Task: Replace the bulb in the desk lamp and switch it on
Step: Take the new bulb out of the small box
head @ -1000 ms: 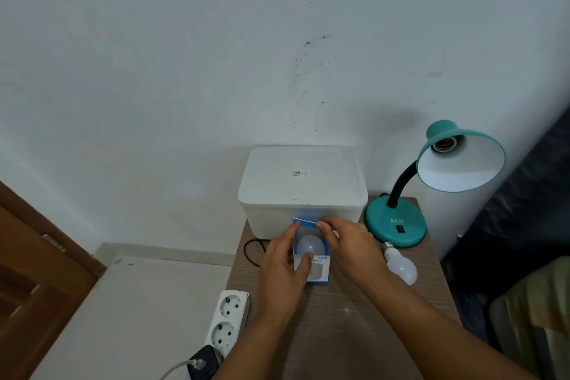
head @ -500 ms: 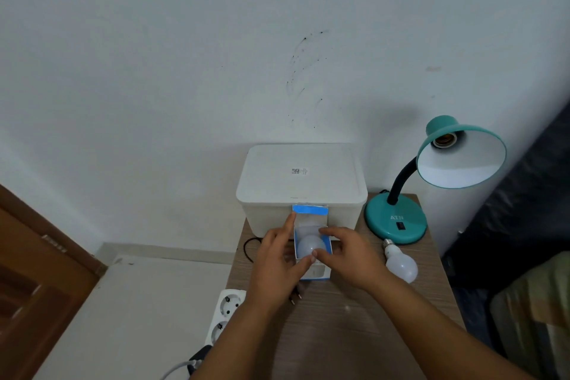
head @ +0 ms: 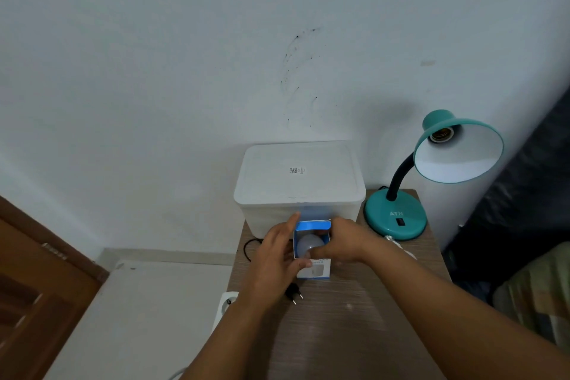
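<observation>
The teal desk lamp [head: 396,216] stands at the table's back right, its shade [head: 459,160] tilted toward me and its socket [head: 443,134] empty. A blue and white bulb box [head: 319,271] stands open in front of the white container, flap [head: 312,226] up. A white bulb [head: 307,244] sits inside it. My left hand [head: 274,259] grips the box from the left, thumb on its front. My right hand [head: 347,244] reaches in from the right and pinches the bulb with thumb and fingers. Another bulb [head: 390,238] lies by the lamp base, mostly hidden by my right forearm.
A white lidded plastic container [head: 299,185] fills the back of the wooden table [head: 354,327]. A black plug [head: 293,292] lies loose on the table under my left hand. A white power strip [head: 226,302] lies below the table's left edge. A brown door [head: 37,287] is at the left.
The box flap has swung up and open. My right hand has moved from the flap onto the bulb inside the box. My left hand still holds the box.
</observation>
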A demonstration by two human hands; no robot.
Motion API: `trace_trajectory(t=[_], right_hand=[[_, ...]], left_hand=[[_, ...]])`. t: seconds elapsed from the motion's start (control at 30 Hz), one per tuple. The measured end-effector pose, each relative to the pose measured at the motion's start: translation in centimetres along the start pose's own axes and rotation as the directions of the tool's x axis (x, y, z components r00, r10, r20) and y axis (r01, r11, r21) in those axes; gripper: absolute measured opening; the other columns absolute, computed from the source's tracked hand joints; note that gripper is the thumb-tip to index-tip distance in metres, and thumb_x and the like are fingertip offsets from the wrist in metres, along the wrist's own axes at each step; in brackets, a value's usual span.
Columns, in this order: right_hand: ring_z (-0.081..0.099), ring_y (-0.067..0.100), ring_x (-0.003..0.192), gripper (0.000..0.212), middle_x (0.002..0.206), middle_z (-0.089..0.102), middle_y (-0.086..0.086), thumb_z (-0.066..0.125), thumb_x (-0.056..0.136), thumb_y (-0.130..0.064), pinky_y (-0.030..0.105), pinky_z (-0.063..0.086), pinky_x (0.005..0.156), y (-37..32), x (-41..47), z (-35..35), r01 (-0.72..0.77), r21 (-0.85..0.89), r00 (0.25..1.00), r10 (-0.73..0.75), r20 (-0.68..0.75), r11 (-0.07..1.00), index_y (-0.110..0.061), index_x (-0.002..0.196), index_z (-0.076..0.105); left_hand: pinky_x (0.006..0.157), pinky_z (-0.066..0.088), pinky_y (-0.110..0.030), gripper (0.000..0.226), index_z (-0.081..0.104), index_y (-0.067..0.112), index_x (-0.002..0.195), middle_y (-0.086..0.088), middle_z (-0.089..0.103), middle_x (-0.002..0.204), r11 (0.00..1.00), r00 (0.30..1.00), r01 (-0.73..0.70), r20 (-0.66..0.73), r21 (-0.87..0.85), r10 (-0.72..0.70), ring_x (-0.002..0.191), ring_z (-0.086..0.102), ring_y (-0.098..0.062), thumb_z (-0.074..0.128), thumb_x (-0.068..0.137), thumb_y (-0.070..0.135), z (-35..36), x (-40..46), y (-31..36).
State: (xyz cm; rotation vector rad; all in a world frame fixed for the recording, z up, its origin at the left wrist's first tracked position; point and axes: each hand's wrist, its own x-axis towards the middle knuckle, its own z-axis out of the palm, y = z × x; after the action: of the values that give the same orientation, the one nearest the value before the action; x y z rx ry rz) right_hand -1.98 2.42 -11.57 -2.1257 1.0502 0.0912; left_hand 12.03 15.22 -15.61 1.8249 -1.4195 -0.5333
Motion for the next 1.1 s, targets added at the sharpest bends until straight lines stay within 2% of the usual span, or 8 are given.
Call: trace_trajectory(t=[0.2, 0.27, 0.37, 0.5, 0.6, 0.83, 1.0, 1.1], right_hand=[[0.063, 0.012, 0.083, 0.034, 0.092, 0.068, -0.004, 0.075, 0.076, -0.047, 0.022, 0.048, 0.066, 0.1, 0.0, 0.1, 0.001, 0.003, 1.000, -0.001, -0.018, 1.000, -0.023, 0.099, 0.067], [0.062, 0.013, 0.096, 0.046, 0.109, 0.068, -0.004, 0.074, 0.077, -0.048, 0.024, 0.049, 0.076, 0.1, -0.2, 0.2, 0.015, 0.006, 1.000, -0.015, -0.019, 1.000, -0.022, 0.114, 0.067], [0.060, 0.012, 0.098, 0.054, 0.118, 0.067, -0.003, 0.073, 0.078, -0.050, 0.025, 0.048, 0.078, 0.4, -0.3, 0.5, 0.030, 0.013, 0.999, -0.030, -0.041, 0.999, -0.021, 0.122, 0.065], [0.059, 0.010, 0.095, 0.049, 0.114, 0.067, -0.004, 0.069, 0.081, -0.051, 0.023, 0.048, 0.074, 0.7, -0.9, 0.7, 0.060, 0.014, 0.995, -0.059, -0.077, 0.998, -0.022, 0.121, 0.065], [0.058, 0.008, 0.096, 0.048, 0.114, 0.066, -0.007, 0.067, 0.083, -0.051, 0.021, 0.046, 0.074, 0.9, -1.3, 0.8, 0.075, 0.083, 0.992, -0.065, -0.112, 0.994, -0.024, 0.122, 0.064], [0.062, 0.004, 0.102, 0.044, 0.112, 0.068, -0.016, 0.074, 0.078, -0.049, 0.032, 0.054, 0.090, 1.2, -2.7, 0.7, 0.121, 0.329, 0.973, -0.047, -0.226, 0.936, -0.032, 0.117, 0.066], [0.065, 0.006, 0.097, 0.043, 0.110, 0.067, -0.019, 0.073, 0.073, -0.057, 0.040, 0.056, 0.090, 1.3, -4.6, 0.0, 0.149, 0.459, 0.953, -0.003, -0.303, 0.876, -0.045, 0.113, 0.064], [0.065, 0.004, 0.096, 0.036, 0.107, 0.067, -0.021, 0.073, 0.077, -0.050, 0.041, 0.056, 0.090, 1.4, -6.0, -0.5, 0.177, 0.526, 0.937, 0.021, -0.348, 0.832, -0.046, 0.111, 0.064]], left_hand=[[0.096, 0.046, -0.008, 0.049, 0.053, 0.025, 0.133, 0.005, 0.053, 0.139, 0.995, 0.997, -0.052, -0.045, 0.086, 0.056, 0.120, 0.056, -0.009, 0.074, 0.088, 0.025, -0.2, -0.5, 0.1], [0.094, 0.042, -0.002, 0.056, 0.049, 0.029, 0.139, 0.007, 0.049, 0.143, 0.993, 0.997, -0.066, -0.021, 0.103, 0.068, 0.123, 0.052, -0.006, 0.073, 0.089, 0.026, -0.4, -0.3, 0.3], [0.094, 0.043, -0.002, 0.068, 0.038, 0.036, 0.147, 0.008, 0.042, 0.148, 0.995, 0.998, -0.060, 0.013, 0.075, 0.059, 0.126, 0.049, -0.005, 0.074, 0.089, 0.029, -0.6, -0.1, 0.4], [0.100, 0.047, -0.014, 0.080, 0.030, 0.039, 0.151, 0.009, 0.034, 0.154, 0.990, 0.998, -0.055, 0.026, 0.127, 0.052, 0.128, 0.048, -0.008, 0.076, 0.086, 0.032, -1.0, 0.5, 0.8], [0.090, 0.040, 0.000, 0.082, 0.031, 0.039, 0.150, 0.008, 0.034, 0.152, 0.989, 0.998, -0.045, 0.038, 0.144, 0.040, 0.122, 0.047, -0.003, 0.078, 0.084, 0.033, -1.0, 0.9, 0.8], [0.080, 0.038, 0.006, 0.084, 0.033, 0.040, 0.148, 0.010, 0.038, 0.147, 0.991, 0.999, -0.032, 0.046, 0.126, 0.027, 0.118, 0.052, -0.006, 0.082, 0.081, 0.031, -1.2, 1.0, 0.8], [0.092, 0.043, -0.005, 0.085, 0.032, 0.042, 0.148, 0.012, 0.038, 0.149, 0.989, 1.000, -0.010, 0.030, 0.145, 0.006, 0.119, 0.051, -0.004, 0.082, 0.080, 0.031, -1.1, 0.9, 1.1], [0.083, 0.029, 0.011, 0.079, 0.037, 0.039, 0.145, 0.013, 0.038, 0.149, 0.991, 1.000, 0.011, 0.017, 0.134, -0.014, 0.116, 0.045, 0.000, 0.082, 0.081, 0.030, -0.9, 0.9, 1.3]])
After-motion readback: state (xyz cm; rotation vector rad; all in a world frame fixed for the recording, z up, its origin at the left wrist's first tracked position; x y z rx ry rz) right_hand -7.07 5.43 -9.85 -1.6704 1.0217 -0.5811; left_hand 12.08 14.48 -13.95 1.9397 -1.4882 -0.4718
